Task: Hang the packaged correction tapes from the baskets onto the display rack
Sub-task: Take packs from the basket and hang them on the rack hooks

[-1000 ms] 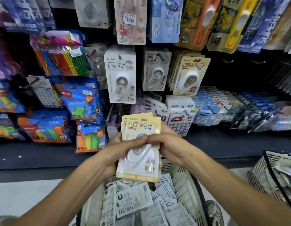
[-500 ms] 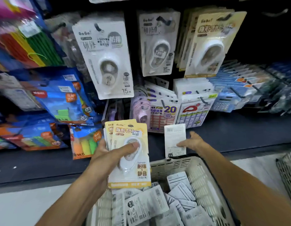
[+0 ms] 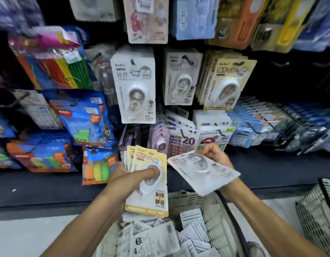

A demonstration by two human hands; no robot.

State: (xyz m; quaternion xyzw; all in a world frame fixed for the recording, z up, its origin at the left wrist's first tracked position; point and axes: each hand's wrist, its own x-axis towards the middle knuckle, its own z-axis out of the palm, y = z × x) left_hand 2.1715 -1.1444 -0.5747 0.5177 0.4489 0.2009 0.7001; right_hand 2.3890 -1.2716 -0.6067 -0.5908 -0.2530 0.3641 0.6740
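Note:
My left hand (image 3: pixel 129 179) grips a small stack of yellow correction tape packs (image 3: pixel 150 199), thumb across the front one. My right hand (image 3: pixel 215 154) pinches the top of a single white correction tape pack (image 3: pixel 203 173), tilted, front side up, above the basket (image 3: pixel 219 206). Several more packs (image 3: pixel 155 240) lie face down in that basket. On the display rack hang white correction tape packs (image 3: pixel 135 86), a second white kind (image 3: pixel 181 76) and a row of yellow ones (image 3: pixel 227 84).
A second basket (image 3: pixel 316 214) stands at the lower right. Blue and orange packs (image 3: pixel 86 117) hang on the left, sticker and calculator packs (image 3: pixel 212 138) below the tapes. A dark shelf ledge (image 3: pixel 271 169) runs under the hooks.
My right hand has lifted a white pack out of the basket and turned it front side up beside the yellow stack. The view has tilted up a little.

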